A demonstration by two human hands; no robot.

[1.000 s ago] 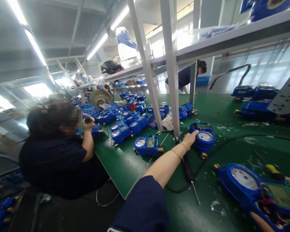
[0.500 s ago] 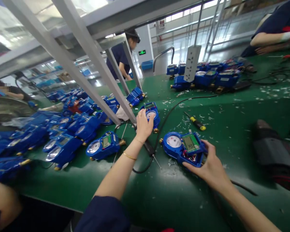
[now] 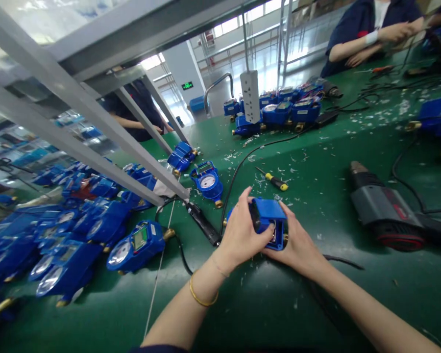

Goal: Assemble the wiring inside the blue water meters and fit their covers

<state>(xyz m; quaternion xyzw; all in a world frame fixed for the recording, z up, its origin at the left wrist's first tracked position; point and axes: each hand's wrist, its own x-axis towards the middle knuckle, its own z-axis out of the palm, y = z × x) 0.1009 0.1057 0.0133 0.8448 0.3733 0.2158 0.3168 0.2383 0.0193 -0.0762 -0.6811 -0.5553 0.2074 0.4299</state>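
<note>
Between my two hands a blue water meter (image 3: 269, 210) is tilted on its side over the green bench, its open housing facing me. My left hand (image 3: 242, 228) wraps its left side, and the thumb presses at the opening. My right hand (image 3: 297, 240) grips the right side, by the brass end. Fingers cover most of the dial and display. Another blue meter with a round dial (image 3: 208, 182) lies just beyond my left hand. A black pen-shaped electric screwdriver (image 3: 203, 225) rests left of that hand. Past the held meter lies a yellow-and-black screwdriver (image 3: 274, 181).
A grey heat gun (image 3: 384, 211) lies at the right. A meter with an exposed display (image 3: 137, 245) sits at left, before many piled meters (image 3: 106, 220). Metal posts (image 3: 106, 132) slant across the left. A white power strip (image 3: 250, 95) hangs at the back. Co-workers stand beyond.
My left hand has left the farther meter and come over to the one in my right hand. That meter has been tipped up from lying flat. The view has swung right.
</note>
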